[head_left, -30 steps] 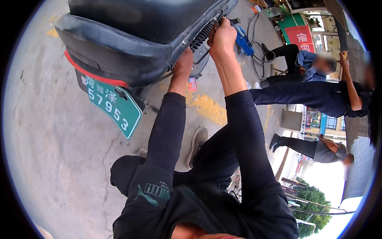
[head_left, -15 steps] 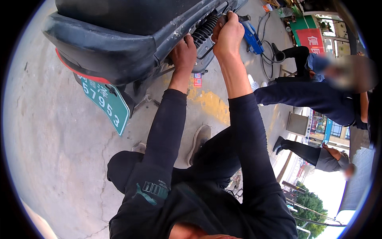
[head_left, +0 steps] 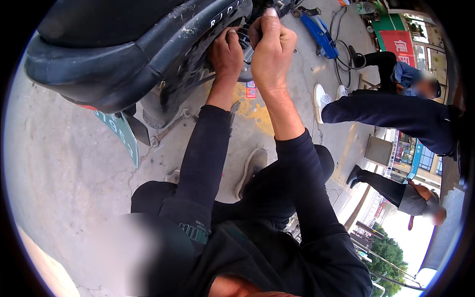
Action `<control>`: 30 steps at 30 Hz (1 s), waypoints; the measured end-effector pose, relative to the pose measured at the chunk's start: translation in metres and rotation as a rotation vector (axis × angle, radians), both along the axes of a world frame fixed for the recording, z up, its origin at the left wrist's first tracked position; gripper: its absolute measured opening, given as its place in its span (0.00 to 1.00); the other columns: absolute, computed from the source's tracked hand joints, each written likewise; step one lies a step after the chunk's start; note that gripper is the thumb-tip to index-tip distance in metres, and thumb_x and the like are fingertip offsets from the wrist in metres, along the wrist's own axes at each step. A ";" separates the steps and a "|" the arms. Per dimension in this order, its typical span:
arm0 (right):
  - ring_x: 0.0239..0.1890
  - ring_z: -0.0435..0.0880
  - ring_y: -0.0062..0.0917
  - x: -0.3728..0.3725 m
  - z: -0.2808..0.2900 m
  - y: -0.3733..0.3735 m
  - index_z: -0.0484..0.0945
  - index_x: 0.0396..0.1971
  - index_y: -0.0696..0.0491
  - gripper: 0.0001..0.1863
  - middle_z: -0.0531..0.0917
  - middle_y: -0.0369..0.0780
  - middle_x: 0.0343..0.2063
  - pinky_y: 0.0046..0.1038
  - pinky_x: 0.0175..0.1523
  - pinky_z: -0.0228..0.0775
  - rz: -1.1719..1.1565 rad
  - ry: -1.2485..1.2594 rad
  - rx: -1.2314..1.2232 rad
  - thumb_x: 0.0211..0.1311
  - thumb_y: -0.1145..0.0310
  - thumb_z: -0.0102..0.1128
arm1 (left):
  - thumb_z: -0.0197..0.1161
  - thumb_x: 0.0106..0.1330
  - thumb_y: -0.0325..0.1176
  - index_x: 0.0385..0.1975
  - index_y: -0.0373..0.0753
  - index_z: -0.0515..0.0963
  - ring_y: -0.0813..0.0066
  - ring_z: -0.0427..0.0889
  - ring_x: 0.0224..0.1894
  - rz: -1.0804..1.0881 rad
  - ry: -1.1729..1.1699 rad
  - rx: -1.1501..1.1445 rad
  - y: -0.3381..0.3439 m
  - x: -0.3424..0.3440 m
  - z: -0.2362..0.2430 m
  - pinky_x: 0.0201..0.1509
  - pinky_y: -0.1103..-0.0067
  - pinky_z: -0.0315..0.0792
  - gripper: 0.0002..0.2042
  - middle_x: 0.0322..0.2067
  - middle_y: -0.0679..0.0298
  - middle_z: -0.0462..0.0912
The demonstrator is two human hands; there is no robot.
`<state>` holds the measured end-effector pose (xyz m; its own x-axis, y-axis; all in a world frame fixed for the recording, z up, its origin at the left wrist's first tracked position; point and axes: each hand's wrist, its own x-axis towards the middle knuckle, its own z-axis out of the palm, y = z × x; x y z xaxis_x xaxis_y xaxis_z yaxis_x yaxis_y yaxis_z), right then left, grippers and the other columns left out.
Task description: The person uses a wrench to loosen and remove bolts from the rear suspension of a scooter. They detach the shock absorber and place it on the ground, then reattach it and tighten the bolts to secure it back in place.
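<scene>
A black scooter (head_left: 99,69) fills the upper left, its rear end towards me. My left hand (head_left: 227,55) reaches in under its side panel with curled fingers, the thumb beside a black coil spring (head_left: 243,40) of the rear shock absorber. What those fingers grip is hidden. Close on the right, my right hand (head_left: 273,52) makes a fist in front of the spring, thumb on top. Whatever is inside that fist cannot be made out, and it covers much of the spring.
A wrench (head_left: 170,127) lies on the concrete below the scooter, near its green licence plate (head_left: 118,133). Right of my hands lies a blue tool (head_left: 319,37) with a dark hose (head_left: 341,69). Several people are at the right, one in navy trousers (head_left: 386,116) near a red sign (head_left: 397,44).
The scooter sits further left in the view, and more of the wrench shows. My right hand has turned, its thumb now on top, and hides more of the spring. My left hand stays at the spring.
</scene>
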<state>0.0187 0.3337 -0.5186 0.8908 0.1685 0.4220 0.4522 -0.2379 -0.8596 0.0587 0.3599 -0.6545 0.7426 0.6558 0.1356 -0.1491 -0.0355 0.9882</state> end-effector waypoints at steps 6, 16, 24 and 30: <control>0.08 0.67 0.33 -0.014 -0.020 0.000 0.72 0.09 0.58 0.24 0.68 0.42 0.05 0.30 0.18 0.57 0.012 -0.286 -0.075 0.68 0.67 0.52 | 0.49 0.69 0.42 0.28 0.41 0.77 0.52 0.80 0.30 -0.211 -0.271 -0.095 0.008 -0.013 0.000 0.34 0.69 0.71 0.15 0.26 0.53 0.81; 0.17 0.60 0.19 0.011 -0.005 -0.016 0.67 0.18 0.55 0.25 0.64 0.34 0.13 0.24 0.25 0.52 0.280 0.459 0.372 0.73 0.55 0.36 | 0.41 0.72 0.40 0.48 0.36 0.78 0.51 0.79 0.49 -0.100 -0.087 -0.255 0.013 -0.016 0.008 0.55 0.67 0.69 0.19 0.45 0.52 0.83; 0.33 0.76 0.23 -0.005 -0.008 -0.057 0.76 0.41 0.60 0.28 0.80 0.40 0.29 0.28 0.42 0.70 0.311 -0.068 -0.363 0.76 0.49 0.35 | 0.44 0.71 0.28 0.49 0.32 0.74 0.56 0.79 0.49 0.283 -0.208 0.102 -0.019 -0.089 0.003 0.55 0.70 0.70 0.14 0.45 0.52 0.80; 0.37 0.81 0.42 0.008 0.001 -0.107 0.77 0.41 0.57 0.14 0.82 0.48 0.33 0.37 0.44 0.73 0.270 -0.083 -1.109 0.69 0.60 0.54 | 0.46 0.70 0.28 0.46 0.29 0.71 0.60 0.77 0.46 0.309 -0.212 -0.226 -0.035 -0.084 0.014 0.54 0.71 0.69 0.12 0.44 0.51 0.77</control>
<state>0.0263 0.2265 -0.5178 0.7455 0.6661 -0.0226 0.6490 -0.7333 -0.2026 -0.0249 0.3247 -0.6401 0.4781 0.8735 0.0920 -0.3662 0.1030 0.9248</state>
